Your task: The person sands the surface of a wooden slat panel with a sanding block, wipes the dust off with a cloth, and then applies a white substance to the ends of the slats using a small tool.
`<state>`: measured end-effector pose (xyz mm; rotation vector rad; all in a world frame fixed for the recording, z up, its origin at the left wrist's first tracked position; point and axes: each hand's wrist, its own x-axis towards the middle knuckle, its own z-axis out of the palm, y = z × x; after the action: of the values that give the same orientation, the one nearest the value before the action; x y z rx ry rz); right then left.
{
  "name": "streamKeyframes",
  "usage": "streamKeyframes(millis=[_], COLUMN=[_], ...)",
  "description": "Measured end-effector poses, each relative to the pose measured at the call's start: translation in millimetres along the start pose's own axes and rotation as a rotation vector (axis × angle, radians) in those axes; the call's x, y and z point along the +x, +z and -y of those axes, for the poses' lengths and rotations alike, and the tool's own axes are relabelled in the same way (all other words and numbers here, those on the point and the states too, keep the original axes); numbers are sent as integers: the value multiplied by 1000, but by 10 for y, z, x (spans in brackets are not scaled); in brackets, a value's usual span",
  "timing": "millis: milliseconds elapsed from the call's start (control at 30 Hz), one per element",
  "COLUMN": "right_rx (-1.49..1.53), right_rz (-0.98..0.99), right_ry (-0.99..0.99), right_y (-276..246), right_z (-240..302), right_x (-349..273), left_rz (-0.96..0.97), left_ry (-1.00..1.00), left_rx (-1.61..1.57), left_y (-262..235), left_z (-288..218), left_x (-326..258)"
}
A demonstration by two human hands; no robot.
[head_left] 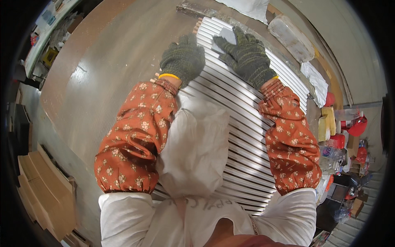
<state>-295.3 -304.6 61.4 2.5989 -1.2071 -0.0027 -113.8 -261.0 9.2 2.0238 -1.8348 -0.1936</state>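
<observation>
White, narrow slats or rods [247, 136] lie side by side in a long row on the brown table, with light wooden-looking ends showing at their left side. My left hand [183, 59], in a dark green knitted glove with a yellow cuff edge, rests with fingers extended over the left ends of the far slats. My right hand [247, 55], gloved alike, presses on the slats farther right, thumb apart from the fingers. A light grey flat pad [227, 36] shows between that thumb and the forefinger; the rest of it is covered by the hand. Its exact kind is unclear.
A dark strip [197, 9] runs along the slats' far side on the table [111, 61]. Beyond it lie a plastic-wrapped block [291, 38] and a crumpled white sheet [315, 82]. Bottles and red items [341, 140] crowd the right; flattened cardboard [47, 193] stands lower left.
</observation>
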Motion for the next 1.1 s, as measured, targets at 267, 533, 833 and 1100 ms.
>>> streamKeyframes(millis=[267, 533, 833, 1100], right_rx=[39, -4, 2, 141], right_rz=[11, 20, 67, 19], right_ry=[121, 127, 103, 149], right_y=[-36, -15, 13, 117], right_z=[190, 225, -194, 85], right_x=[160, 136, 83, 418], left_rz=[-3, -2, 66, 30], left_ry=[11, 6, 11, 5], left_rx=[13, 49, 87, 34], left_y=[-44, -10, -145, -68], left_z=[-66, -2, -98, -82], left_x=[-1, 8, -43, 8])
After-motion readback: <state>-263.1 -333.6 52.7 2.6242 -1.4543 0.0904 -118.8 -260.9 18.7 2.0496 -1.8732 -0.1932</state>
